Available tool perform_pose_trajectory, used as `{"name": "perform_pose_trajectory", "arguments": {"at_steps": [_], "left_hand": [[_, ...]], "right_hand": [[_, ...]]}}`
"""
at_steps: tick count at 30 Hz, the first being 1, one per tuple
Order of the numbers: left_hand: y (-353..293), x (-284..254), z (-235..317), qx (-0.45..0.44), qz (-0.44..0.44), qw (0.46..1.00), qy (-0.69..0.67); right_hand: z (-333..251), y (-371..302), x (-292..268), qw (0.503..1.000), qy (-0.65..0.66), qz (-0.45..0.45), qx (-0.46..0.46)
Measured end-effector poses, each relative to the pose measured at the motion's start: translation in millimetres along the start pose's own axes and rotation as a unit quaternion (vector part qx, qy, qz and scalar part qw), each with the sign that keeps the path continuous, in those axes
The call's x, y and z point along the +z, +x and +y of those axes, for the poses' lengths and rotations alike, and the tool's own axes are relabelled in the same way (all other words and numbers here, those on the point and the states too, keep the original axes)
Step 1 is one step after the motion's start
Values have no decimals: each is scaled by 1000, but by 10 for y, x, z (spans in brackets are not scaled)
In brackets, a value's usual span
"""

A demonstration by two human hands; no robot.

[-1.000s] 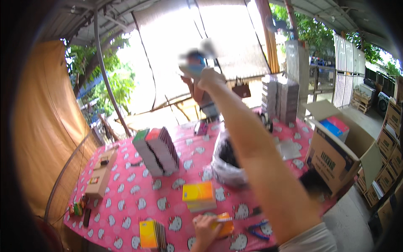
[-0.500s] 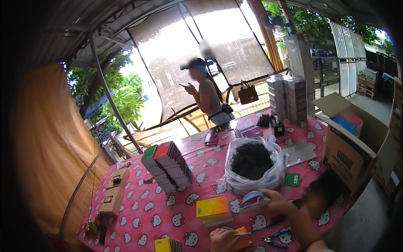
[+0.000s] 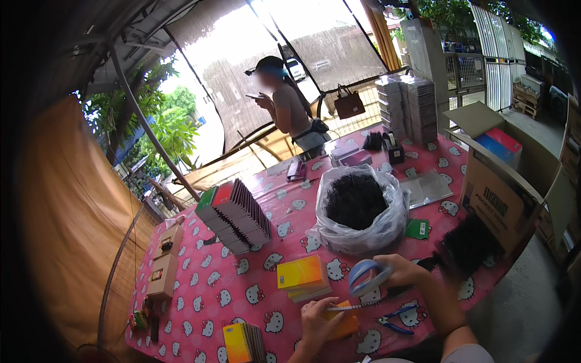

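My left hand [image 3: 319,319] is closed on the edge of an orange notebook [image 3: 346,327] lying near the table's front, its spine showing small holes or coils. Just above that spine, my right hand [image 3: 396,270] grips a blue-and-grey loop-shaped tool [image 3: 363,279], whose exact kind I cannot make out. To the right of the notebook lie blue-handled pliers [image 3: 397,319]. Behind my left hand sits a short stack of yellow-orange notebooks [image 3: 301,272]. More yellow spiral notebooks [image 3: 241,343] stand at the front edge.
A plastic bag of black coils [image 3: 357,202] sits mid-table, with green cards [image 3: 417,228] and loose black coils [image 3: 469,242] rightward. A tall notebook stack [image 3: 233,221] stands left; an open cardboard box [image 3: 499,202] stands right. Across the table a person [image 3: 290,109] holds a phone.
The view has shifted slightly. My left hand shows more fully, further up on the orange notebook. The loop-shaped tool in my right hand has tilted more upright, nearer the notebook's spine.
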State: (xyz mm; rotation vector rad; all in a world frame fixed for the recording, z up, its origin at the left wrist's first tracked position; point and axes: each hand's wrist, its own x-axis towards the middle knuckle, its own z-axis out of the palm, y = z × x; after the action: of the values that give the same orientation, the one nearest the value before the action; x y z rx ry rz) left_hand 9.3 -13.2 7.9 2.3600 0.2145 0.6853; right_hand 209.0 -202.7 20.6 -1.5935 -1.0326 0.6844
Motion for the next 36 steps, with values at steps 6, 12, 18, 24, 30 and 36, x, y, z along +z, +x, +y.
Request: {"name": "perform_pose_trajectory", "arguments": {"at_steps": [6,12,18,24,30,36], "left_hand": [[-38,-8,59,-12,10,1000,5],[26,27,63,-37,-15,999,-15],[11,-11,57,7,-31,999,6],[-19,-57,42,12,-1,1000,25],[-107,24,-162,-52,9,990,-134],[-130,35,-167,-68,11,977,-200]], "right_hand": [[54,-8,-17,995,-98,31,-20],[33,97,20,945,-325,11,46],[88,-18,71,993,-119,-8,23],[-51,48,133,966,-256,9,18],[116,140,236,994,-71,-19,-77],[241,160,310,995,2,-21,-94]]}}
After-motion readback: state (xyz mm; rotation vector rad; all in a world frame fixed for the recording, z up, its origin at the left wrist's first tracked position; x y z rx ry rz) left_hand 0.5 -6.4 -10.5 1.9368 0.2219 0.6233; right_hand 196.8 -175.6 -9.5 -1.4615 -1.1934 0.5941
